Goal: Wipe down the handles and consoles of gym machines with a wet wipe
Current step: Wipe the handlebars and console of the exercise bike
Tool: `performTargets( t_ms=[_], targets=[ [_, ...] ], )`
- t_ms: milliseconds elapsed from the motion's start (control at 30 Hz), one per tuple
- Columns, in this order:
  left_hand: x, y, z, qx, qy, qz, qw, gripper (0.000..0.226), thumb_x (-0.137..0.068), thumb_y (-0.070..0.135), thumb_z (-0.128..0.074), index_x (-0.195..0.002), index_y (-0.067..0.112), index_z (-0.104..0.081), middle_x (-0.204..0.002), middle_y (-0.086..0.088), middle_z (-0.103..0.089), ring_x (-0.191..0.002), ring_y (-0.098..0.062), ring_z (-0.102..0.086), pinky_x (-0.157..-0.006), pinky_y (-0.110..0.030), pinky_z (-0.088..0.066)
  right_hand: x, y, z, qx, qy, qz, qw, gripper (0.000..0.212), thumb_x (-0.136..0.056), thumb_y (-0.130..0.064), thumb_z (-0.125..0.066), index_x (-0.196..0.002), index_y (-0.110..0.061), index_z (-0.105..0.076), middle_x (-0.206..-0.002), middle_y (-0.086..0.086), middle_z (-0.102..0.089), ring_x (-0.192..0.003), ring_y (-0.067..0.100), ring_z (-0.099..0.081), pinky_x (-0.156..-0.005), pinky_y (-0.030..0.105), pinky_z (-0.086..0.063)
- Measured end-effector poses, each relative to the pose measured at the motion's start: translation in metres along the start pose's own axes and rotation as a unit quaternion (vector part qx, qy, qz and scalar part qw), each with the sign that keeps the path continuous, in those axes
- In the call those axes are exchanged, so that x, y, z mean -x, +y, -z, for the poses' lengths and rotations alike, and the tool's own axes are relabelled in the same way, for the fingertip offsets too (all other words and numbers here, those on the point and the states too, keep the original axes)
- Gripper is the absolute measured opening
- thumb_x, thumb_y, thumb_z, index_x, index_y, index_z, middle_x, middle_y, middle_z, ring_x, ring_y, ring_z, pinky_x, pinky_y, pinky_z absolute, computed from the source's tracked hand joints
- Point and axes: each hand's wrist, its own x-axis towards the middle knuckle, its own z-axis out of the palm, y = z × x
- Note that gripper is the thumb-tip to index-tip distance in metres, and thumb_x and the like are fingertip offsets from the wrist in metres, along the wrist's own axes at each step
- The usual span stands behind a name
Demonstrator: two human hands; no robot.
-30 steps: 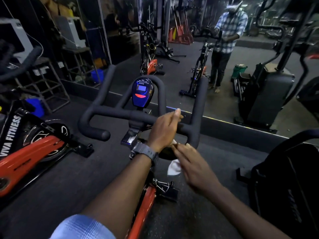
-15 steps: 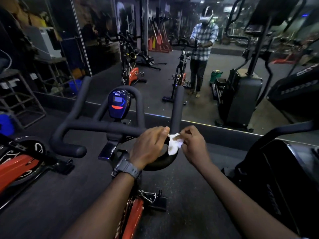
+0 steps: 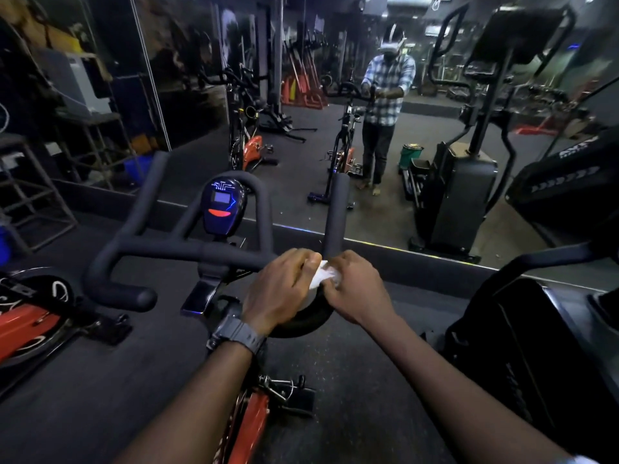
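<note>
Your right hand [image 3: 360,289] has come up from below the bar, and its curled fingers now press the crumpled white wet wipe [image 3: 323,277] against the black foam handlebar [image 3: 187,251] beside your left hand [image 3: 279,293], which grips the bar. Wiping of this right-side bend looks just begun; the blue oval console [image 3: 223,206] looks untouched.

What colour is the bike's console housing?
Dark blue console, with a red patch below its small screen; seen in the head view.

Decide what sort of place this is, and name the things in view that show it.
Most likely a gym: an exercise bike's handlebar with a small console, another orange bike beside it, and a wall mirror reflecting more machines.
</note>
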Motion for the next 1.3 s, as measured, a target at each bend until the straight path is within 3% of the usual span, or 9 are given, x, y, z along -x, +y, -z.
performTargets(
  t_ms=[200, 400, 467, 600, 767, 900, 1067, 1200, 1300],
  targets=[
    [0.000, 0.003, 0.003, 0.004, -0.005, -0.006, 1.000, 0.057, -0.098, 0.061, -0.021, -0.107, 0.024, -0.063, -0.104, 0.005, -0.066, -0.101, -0.020, -0.062, -0.085, -0.045, -0.049, -0.009, 0.006, -0.005, -0.002, 0.012, 0.010, 1.000, 0.018, -0.085, -0.033, -0.067, -0.081, -0.015, -0.066, -0.083, 0.003, -0.061, -0.081, 0.029, -0.060, -0.065, 0.035, -0.045],
    [0.000, 0.002, 0.003, 0.012, 0.007, -0.003, 1.000, 0.059, -0.099, 0.060, -0.021, -0.106, 0.021, -0.064, -0.103, 0.002, -0.068, -0.100, -0.020, -0.062, -0.085, -0.045, -0.049, -0.001, 0.010, -0.003, -0.020, 0.008, 0.053, 0.998, 0.024, -0.085, -0.016, -0.064, -0.108, -0.018, -0.068, -0.101, 0.005, -0.071, -0.094, 0.030, -0.062, -0.077, 0.037, -0.050],
    [-0.001, 0.001, 0.002, 0.011, 0.009, -0.001, 1.000, 0.061, -0.099, 0.062, -0.020, -0.105, 0.020, -0.064, -0.102, 0.002, -0.068, -0.101, -0.020, -0.062, -0.086, -0.046, -0.049, 0.008, 0.019, -0.002, -0.032, -0.010, 0.103, 0.994, 0.024, -0.084, -0.012, -0.068, -0.107, -0.016, -0.072, -0.104, 0.006, -0.068, -0.093, 0.029, -0.064, -0.079, 0.037, -0.054],
    [-0.002, 0.003, 0.003, 0.023, 0.017, 0.002, 1.000, 0.060, -0.099, 0.059, -0.021, -0.106, 0.019, -0.065, -0.103, 0.003, -0.068, -0.102, -0.020, -0.061, -0.088, -0.045, -0.048, -0.035, 0.025, -0.004, -0.054, 0.035, -0.011, 0.998, 0.017, -0.086, -0.016, -0.067, -0.099, -0.016, -0.077, -0.098, 0.009, -0.064, -0.091, 0.028, -0.064, -0.080, 0.037, -0.053],
    [-0.001, 0.004, 0.005, 0.014, 0.017, 0.000, 1.000, 0.063, -0.099, 0.058, -0.019, -0.108, 0.018, -0.066, -0.105, 0.002, -0.069, -0.101, -0.021, -0.059, -0.091, -0.044, -0.044, -0.004, 0.018, -0.003, -0.047, -0.027, 0.107, 0.993, 0.016, -0.081, -0.016, -0.071, -0.095, -0.023, -0.078, -0.087, 0.003, -0.068, -0.082, 0.027, -0.065, -0.072, 0.038, -0.053],
    [-0.001, 0.007, 0.006, 0.011, 0.016, -0.015, 1.000, 0.063, -0.098, 0.054, -0.020, -0.108, 0.014, -0.067, -0.106, -0.003, -0.070, -0.099, -0.020, -0.056, -0.091, -0.037, -0.040, -0.039, 0.009, -0.002, -0.032, 0.011, 0.013, 0.999, 0.016, -0.083, -0.016, -0.066, -0.093, -0.021, -0.078, -0.090, 0.006, -0.074, -0.087, 0.030, -0.068, -0.071, 0.034, -0.051],
    [0.000, 0.005, 0.007, 0.018, 0.020, 0.008, 1.000, 0.064, -0.097, 0.057, -0.019, -0.111, 0.015, -0.065, -0.109, -0.001, -0.069, -0.104, -0.021, -0.057, -0.094, -0.040, -0.041, -0.008, 0.018, -0.002, -0.043, -0.031, 0.111, 0.992, 0.016, -0.078, -0.009, -0.073, -0.090, -0.018, -0.077, -0.085, 0.002, -0.068, -0.082, 0.024, -0.066, -0.072, 0.029, -0.050],
    [-0.005, 0.002, 0.006, 0.040, 0.038, 0.020, 0.998, 0.063, -0.098, 0.056, -0.020, -0.111, 0.015, -0.065, -0.109, -0.001, -0.068, -0.107, -0.024, -0.059, -0.098, -0.045, -0.043, -0.035, 0.017, -0.003, -0.056, 0.033, 0.008, 0.998, 0.015, -0.083, -0.020, -0.069, -0.096, -0.022, -0.077, -0.089, 0.006, -0.072, -0.086, 0.029, -0.067, -0.075, 0.037, -0.053],
    [-0.005, 0.002, 0.005, 0.055, 0.060, 0.020, 0.996, 0.064, -0.099, 0.052, -0.019, -0.109, 0.008, -0.066, -0.107, -0.008, -0.068, -0.105, -0.025, -0.058, -0.099, -0.046, -0.042, -0.028, -0.006, -0.020, -0.031, -0.008, 0.096, 0.995, 0.023, -0.078, -0.008, -0.065, -0.097, -0.017, -0.075, -0.094, 0.006, -0.069, -0.091, 0.029, -0.065, -0.079, 0.037, -0.053]
  ],
)
